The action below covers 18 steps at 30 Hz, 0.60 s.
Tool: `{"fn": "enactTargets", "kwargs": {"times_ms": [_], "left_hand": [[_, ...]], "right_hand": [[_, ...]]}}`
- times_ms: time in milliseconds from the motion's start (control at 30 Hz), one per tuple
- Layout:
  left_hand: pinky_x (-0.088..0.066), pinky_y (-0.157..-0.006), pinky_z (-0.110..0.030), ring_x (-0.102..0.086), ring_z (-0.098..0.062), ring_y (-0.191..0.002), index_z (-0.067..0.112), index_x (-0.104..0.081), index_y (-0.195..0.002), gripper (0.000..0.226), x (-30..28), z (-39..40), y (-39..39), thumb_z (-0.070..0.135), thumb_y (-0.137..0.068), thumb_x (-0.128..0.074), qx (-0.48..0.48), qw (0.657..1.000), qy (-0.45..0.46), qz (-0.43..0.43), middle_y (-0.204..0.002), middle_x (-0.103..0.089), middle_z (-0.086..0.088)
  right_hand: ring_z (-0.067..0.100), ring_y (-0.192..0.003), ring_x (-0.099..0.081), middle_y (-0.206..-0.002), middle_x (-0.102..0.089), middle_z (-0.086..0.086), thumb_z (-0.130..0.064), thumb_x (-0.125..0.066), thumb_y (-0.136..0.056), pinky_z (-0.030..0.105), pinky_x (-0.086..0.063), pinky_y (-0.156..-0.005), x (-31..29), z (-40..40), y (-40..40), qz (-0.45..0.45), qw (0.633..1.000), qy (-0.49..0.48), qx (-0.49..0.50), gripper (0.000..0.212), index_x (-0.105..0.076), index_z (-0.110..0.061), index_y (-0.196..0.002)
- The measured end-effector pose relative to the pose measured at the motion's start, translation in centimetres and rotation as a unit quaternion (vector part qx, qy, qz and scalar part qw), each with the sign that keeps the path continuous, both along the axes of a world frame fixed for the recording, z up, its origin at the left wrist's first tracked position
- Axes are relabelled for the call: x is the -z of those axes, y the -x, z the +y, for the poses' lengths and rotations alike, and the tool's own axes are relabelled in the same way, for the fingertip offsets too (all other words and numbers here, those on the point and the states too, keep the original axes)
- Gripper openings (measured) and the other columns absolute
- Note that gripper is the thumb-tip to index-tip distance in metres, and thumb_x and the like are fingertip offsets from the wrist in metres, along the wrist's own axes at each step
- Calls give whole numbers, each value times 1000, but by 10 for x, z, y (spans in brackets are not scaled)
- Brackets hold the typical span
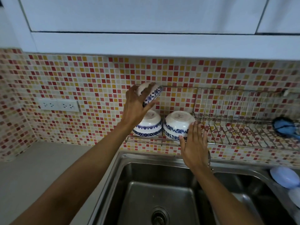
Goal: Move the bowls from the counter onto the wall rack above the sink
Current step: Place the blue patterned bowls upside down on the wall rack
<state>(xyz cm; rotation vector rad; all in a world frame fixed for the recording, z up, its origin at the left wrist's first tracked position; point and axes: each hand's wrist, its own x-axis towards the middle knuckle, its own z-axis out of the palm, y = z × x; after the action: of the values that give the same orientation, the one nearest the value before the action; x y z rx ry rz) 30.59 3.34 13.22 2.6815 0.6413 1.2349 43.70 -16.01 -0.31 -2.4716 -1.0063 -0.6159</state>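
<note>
Against mosaic tiles, the steel wire wall rack (230,117) holds two upturned blue-patterned white bowls (148,125); left hand (136,104) fingers grip a third (150,94), right hand (194,143) open-fingered, probably steadying one.

Even, soft indoor light, moderately dim, with no hard shadows. The sink (155,189) basin is the darkest zone, showing faint dull reflections on its steel. The cabinets (146,15) read pale blue-grey. Wide-angle distortion bows the cabinet edge and tile (90,82) rows, strongest at the left and right margins. Slight motion blur softens the raised bowl (151,94); the corners are soft.
</note>
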Motion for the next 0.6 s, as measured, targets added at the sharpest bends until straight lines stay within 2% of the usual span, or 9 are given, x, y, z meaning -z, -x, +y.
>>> {"fn": "enactTargets", "kwargs": {"times_ms": [67,133,200,433,600], "left_hand": [[-45,-97,-49,-35,-43,-129,38,-33,-143,62,8,3,-4,61,-87,-43,-23,996,-75,38,-141,-35,-27],[-49,-93,-49,-43,-42,-120,35,-39,-141,62,19,8,-8,61,-85,-46,-33,985,-155,68,-133,-42,-26],[-49,-93,-49,-47,-41,-115,34,-42,-139,61,28,13,-11,62,-84,-47,-29,975,-196,102,-128,-47,-25],[-46,-97,-52,-50,-44,-114,38,-40,-137,71,52,19,-15,60,-74,-64,-25,945,-233,227,-128,-50,-26],[-44,-98,-53,-49,-43,-118,33,-42,-139,83,57,21,-16,61,-66,-71,2,946,-218,239,-129,-50,-24]], "right_hand": [[22,-148,4,-161,-3,11,-59,6,-93,40,7,-119,0,0,-1,2,1000,9,6,78,1,-8,-152],[22,-148,4,-161,-3,11,-59,5,-93,41,6,-119,1,0,0,0,1000,13,8,77,1,-9,-152],[23,-148,2,-160,-3,11,-59,5,-93,41,6,-119,0,0,0,-1,1000,13,8,77,1,-9,-151],[24,-148,-1,-160,-8,13,-56,-3,-96,43,2,-119,0,0,2,-5,1000,7,11,73,-3,-8,-151],[23,-148,-1,-160,-8,12,-55,-3,-96,42,3,-118,0,0,4,-4,1000,6,12,72,-3,-8,-152]]}}
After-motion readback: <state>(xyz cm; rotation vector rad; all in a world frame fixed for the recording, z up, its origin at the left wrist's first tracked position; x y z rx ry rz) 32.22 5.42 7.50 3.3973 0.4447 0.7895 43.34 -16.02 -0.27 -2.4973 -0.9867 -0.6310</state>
